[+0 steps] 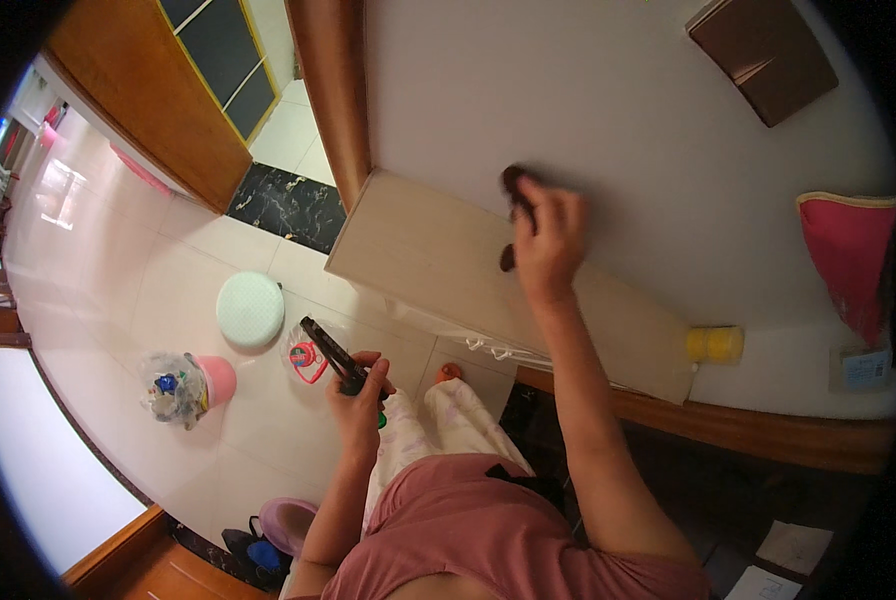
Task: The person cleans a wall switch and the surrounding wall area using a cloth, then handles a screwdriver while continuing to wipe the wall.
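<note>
My right hand [549, 240] is above the pale wooden top of a narrow cabinet [433, 247], close to the wall, with its fingers on a dark brown object [519, 191] that is blurred; its kind I cannot tell. Just left of that hand shows another small dark brown piece [507, 258]. Lower and to the left, my left hand [362, 382] holds long black objects [332, 349], seemingly a bundle of slim pieces, pointing up and left. A bit of green [382, 420] shows beneath this hand.
A pale green round stool [251, 309], a pink bin [217, 380] with a plastic liner, and a clear container with a red handle [309, 364] stand on the tiled floor. A yellow roll [714, 344] is at the cabinet's right end. A brown box [767, 56] is on the wall.
</note>
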`<state>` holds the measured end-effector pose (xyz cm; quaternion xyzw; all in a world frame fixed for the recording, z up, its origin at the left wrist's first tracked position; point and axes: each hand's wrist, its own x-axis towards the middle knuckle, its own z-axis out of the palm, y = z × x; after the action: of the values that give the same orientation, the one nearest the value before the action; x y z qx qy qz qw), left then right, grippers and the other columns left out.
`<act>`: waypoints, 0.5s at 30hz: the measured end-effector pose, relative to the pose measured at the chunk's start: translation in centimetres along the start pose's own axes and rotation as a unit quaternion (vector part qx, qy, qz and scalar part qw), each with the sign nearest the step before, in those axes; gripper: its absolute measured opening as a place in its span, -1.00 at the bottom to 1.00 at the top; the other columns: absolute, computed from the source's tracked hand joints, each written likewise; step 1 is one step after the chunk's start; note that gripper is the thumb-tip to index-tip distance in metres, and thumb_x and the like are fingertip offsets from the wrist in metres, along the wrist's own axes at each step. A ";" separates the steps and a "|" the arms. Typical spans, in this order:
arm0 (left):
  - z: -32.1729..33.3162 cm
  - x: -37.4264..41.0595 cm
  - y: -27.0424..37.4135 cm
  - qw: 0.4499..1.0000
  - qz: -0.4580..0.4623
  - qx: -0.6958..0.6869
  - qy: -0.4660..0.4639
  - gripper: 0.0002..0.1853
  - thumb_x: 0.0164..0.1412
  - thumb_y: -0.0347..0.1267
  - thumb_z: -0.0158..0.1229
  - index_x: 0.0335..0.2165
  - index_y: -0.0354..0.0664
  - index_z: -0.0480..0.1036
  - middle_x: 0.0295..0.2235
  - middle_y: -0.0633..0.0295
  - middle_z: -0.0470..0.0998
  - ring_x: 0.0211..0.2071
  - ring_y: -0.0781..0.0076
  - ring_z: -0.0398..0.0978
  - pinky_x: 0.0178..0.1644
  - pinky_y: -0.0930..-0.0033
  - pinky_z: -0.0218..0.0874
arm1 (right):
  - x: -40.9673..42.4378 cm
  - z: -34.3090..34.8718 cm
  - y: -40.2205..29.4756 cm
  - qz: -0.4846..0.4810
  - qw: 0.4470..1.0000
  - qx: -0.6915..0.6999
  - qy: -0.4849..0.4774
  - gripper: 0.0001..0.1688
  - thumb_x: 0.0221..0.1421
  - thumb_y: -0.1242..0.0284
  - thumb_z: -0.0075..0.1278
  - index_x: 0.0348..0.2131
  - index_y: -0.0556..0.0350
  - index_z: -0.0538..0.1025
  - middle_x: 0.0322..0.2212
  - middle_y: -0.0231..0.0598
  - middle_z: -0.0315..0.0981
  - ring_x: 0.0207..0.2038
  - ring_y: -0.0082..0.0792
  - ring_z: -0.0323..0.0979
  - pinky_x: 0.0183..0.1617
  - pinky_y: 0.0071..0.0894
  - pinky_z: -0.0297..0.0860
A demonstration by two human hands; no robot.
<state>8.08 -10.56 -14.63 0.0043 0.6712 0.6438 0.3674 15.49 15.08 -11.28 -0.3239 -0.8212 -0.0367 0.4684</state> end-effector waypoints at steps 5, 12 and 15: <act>0.1 -0.4 0.2 1.000 -0.022 0.001 -0.012 -0.79 0.06 -0.37 0.23 -0.32 -0.23 0.45 -0.66 0.37 0.43 -0.63 0.69 0.37 -0.61 0.65 0.04 | 0.9 1.2 0.8 -0.029 0.998 -0.049 0.023 -0.60 -0.23 0.62 0.11 -0.29 -0.13 0.54 -0.44 -0.36 0.29 -0.33 -0.27 0.32 -0.28 -0.28 0.32; -0.4 0.0 0.1 1.000 -0.010 -0.006 -0.003 -0.78 0.06 -0.34 0.23 -0.32 -0.22 0.45 -0.64 0.38 0.44 -0.63 0.69 0.37 -0.61 0.65 0.04 | -1.2 2.7 0.9 -0.024 0.998 -0.055 -0.033 -0.62 -0.25 0.59 0.16 -0.32 -0.17 0.54 -0.46 -0.41 0.30 -0.36 -0.30 0.34 -0.40 -0.34 0.38; -0.8 0.3 -0.4 1.000 -0.008 -0.008 0.009 -0.78 0.07 -0.34 0.22 -0.32 -0.22 0.45 -0.64 0.39 0.43 -0.63 0.69 0.35 -0.61 0.65 0.03 | 1.9 0.2 -0.5 0.045 0.996 -0.043 0.060 -0.55 -0.31 0.59 0.20 -0.31 -0.20 0.55 -0.46 -0.42 0.31 -0.36 -0.30 0.34 -0.35 -0.30 0.36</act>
<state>7.64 -11.12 -15.17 -0.0098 0.6694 0.6465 0.3659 14.37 15.72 -9.76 -0.3772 -0.7737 -0.0701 0.5041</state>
